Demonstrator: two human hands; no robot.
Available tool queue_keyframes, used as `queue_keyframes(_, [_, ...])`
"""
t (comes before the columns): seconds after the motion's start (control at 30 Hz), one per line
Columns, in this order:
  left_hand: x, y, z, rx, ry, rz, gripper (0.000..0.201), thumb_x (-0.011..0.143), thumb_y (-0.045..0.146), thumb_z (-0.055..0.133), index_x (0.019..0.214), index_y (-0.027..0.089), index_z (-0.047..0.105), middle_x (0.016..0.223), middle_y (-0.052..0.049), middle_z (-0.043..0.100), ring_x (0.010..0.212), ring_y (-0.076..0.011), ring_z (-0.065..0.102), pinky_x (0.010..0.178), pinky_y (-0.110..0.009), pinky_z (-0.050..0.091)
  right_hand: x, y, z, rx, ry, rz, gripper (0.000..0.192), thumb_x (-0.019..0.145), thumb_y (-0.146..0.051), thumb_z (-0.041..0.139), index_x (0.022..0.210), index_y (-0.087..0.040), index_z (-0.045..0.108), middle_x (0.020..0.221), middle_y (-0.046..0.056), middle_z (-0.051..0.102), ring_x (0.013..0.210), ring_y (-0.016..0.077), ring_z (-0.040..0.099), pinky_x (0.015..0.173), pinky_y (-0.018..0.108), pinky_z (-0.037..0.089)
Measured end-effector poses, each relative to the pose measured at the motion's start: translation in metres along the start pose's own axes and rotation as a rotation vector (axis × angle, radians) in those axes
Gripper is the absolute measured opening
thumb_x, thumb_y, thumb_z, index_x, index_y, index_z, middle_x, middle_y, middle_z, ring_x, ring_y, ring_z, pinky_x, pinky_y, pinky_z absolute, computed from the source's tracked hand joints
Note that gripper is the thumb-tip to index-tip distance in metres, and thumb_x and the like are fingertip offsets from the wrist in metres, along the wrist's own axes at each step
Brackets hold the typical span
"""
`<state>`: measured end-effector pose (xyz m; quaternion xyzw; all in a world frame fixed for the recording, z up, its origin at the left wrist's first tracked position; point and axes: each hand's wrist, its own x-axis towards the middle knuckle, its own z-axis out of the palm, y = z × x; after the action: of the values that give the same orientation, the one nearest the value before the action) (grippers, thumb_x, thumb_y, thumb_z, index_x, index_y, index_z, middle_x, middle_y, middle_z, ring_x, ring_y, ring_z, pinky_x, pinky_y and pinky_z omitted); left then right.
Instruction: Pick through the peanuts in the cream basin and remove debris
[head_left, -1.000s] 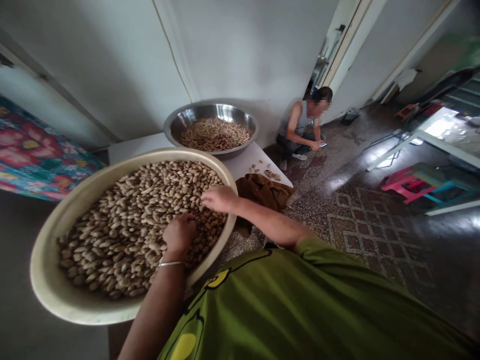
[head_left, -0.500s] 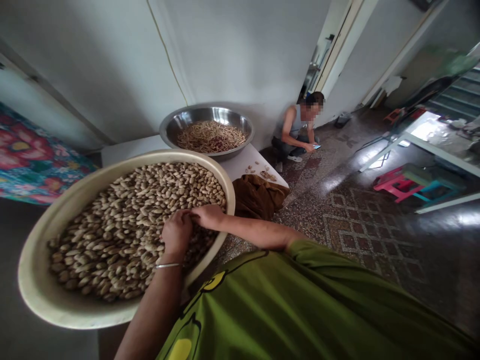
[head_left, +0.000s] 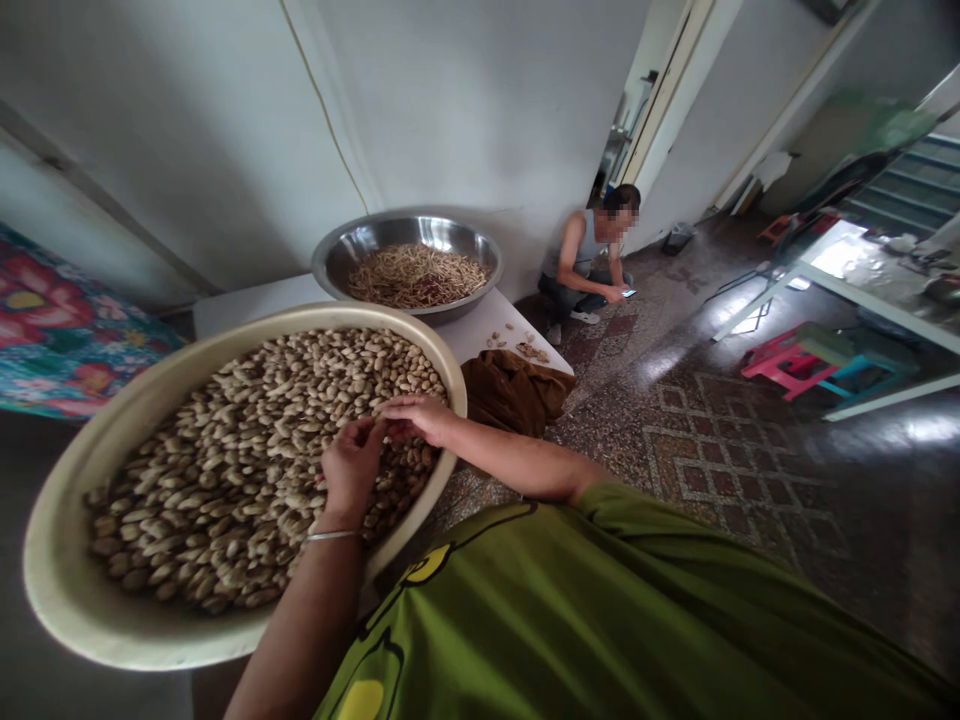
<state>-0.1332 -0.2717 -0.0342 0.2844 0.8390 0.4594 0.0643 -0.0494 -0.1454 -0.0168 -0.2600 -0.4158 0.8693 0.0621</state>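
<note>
A large cream plastic basin (head_left: 60, 600) is heaped with unshelled peanuts (head_left: 247, 450). Over its near right side, above the nuts, my two hands meet at the fingertips. My left hand (head_left: 351, 465), with a bangle (head_left: 334, 535) at the wrist, is closed in a pinch, and a bit of red shows at its palm edge. Opposite it, my right hand (head_left: 421, 418) curves its fingers toward the left fingertips, with something reddish just under them. What lies between the fingers is too small and covered to make out.
A steel bowl (head_left: 330, 262) of thin dried pieces stands on a white table (head_left: 247, 308) by the wall. Brown cloth (head_left: 514, 395) and scattered shells (head_left: 531, 352) lie at its right corner. Beyond, a person (head_left: 581, 260) squats holding a phone. Stools (head_left: 787, 362) stand at right.
My right hand's fingers have lifted and straightened a little; reddish bits now show under them. My left hand has turned slightly, still pinched. The view has shifted slightly.
</note>
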Motion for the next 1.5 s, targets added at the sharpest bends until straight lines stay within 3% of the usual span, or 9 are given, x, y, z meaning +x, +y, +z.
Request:
queue_keyframes(0.2, [-0.006,-0.004,0.001,0.226,0.071,0.14,0.044,0.083,0.05,0.057,0.103,0.014,0.073,0.087,-0.01,0.073,0.075,-0.0228,0.063,0.07,-0.032,0.046,0.011,0.006,-0.003,-0.018,-0.043,0.159,0.015,0.094,-0.028,0.071,0.097,-0.013,0.071,0.07,-0.001,0.067,0.056,0.0098,0.061,0.051,0.017,0.048])
queue_keyframes(0.33, [-0.008,-0.005,0.003,0.394,0.118,0.195,0.041,0.089,0.048,0.05,0.102,0.015,0.071,0.089,-0.012,0.071,0.08,-0.0257,0.063,0.071,-0.034,0.044,0.01,0.009,0.001,0.078,-0.052,0.152,0.015,0.099,-0.023,0.062,0.098,-0.011,0.071,0.071,0.0,0.068,0.057,0.0105,0.061,0.061,0.021,0.054])
queue_keyframes(0.5, [-0.008,-0.005,0.003,0.451,0.095,0.338,0.038,0.09,0.049,0.051,0.092,0.016,0.068,0.09,-0.014,0.067,0.092,-0.0292,0.062,0.081,-0.037,0.046,0.002,0.008,0.007,0.115,0.002,0.091,0.018,0.1,-0.021,0.058,0.098,-0.011,0.072,0.077,0.002,0.071,0.058,0.0101,0.059,0.06,0.02,0.051])
queue_keyframes(0.73, [-0.009,-0.005,0.002,0.52,0.103,0.322,0.034,0.09,0.047,0.051,0.09,0.017,0.066,0.09,-0.015,0.065,0.091,-0.0305,0.06,0.08,-0.038,0.045,0.002,0.014,0.009,0.078,-0.005,0.001,0.012,0.094,-0.01,0.062,0.089,-0.013,0.072,0.076,-0.001,0.069,0.065,0.0094,0.062,0.064,0.019,0.051])
queue_keyframes(0.9, [-0.009,-0.005,0.002,0.439,0.113,0.341,0.033,0.089,0.048,0.053,0.089,0.017,0.065,0.088,-0.013,0.067,0.09,-0.029,0.062,0.081,-0.037,0.046,0.007,0.014,0.002,0.093,-0.004,0.063,0.002,0.09,-0.014,0.069,0.089,-0.013,0.07,0.077,0.0,0.069,0.06,0.0099,0.06,0.059,0.02,0.052])
queue_keyframes(1.17, [-0.01,-0.001,0.0,0.364,0.086,0.286,0.036,0.086,0.051,0.056,0.092,0.017,0.066,0.091,-0.013,0.066,0.094,-0.0294,0.062,0.087,-0.04,0.048,0.0,0.01,0.006,0.079,0.008,0.031,0.009,0.095,-0.01,0.061,0.095,-0.012,0.069,0.077,-0.002,0.068,0.06,0.0084,0.06,0.06,0.02,0.052])
queue_keyframes(1.33, [-0.006,-0.004,0.006,-0.104,0.015,0.101,0.059,0.083,0.057,0.059,0.124,0.015,0.06,0.099,-0.01,0.069,0.092,-0.0237,0.064,0.086,-0.036,0.052,-0.003,0.012,0.009,0.067,0.042,-0.031,0.009,0.097,-0.011,0.058,0.095,-0.013,0.067,0.075,-0.003,0.065,0.059,0.0084,0.058,0.059,0.019,0.051])
queue_keyframes(1.4, [-0.004,-0.004,0.006,-0.212,-0.083,0.006,0.056,0.089,0.063,0.047,0.112,0.015,0.066,0.096,-0.009,0.069,0.093,-0.0231,0.064,0.086,-0.035,0.052,0.0,0.017,0.01,0.006,0.031,-0.014,0.01,0.098,-0.013,0.058,0.095,-0.013,0.068,0.071,-0.003,0.063,0.056,0.0081,0.055,0.055,0.018,0.048])
queue_keyframes(1.5, [-0.003,-0.002,0.006,-0.154,-0.174,-0.046,0.059,0.087,0.068,0.041,0.09,0.016,0.067,0.091,-0.01,0.07,0.092,-0.0254,0.064,0.088,-0.037,0.052,0.005,0.029,0.012,-0.099,0.03,-0.014,0.014,0.1,-0.02,0.06,0.095,-0.014,0.07,0.062,-0.004,0.056,0.05,0.0074,0.049,0.049,0.017,0.042])
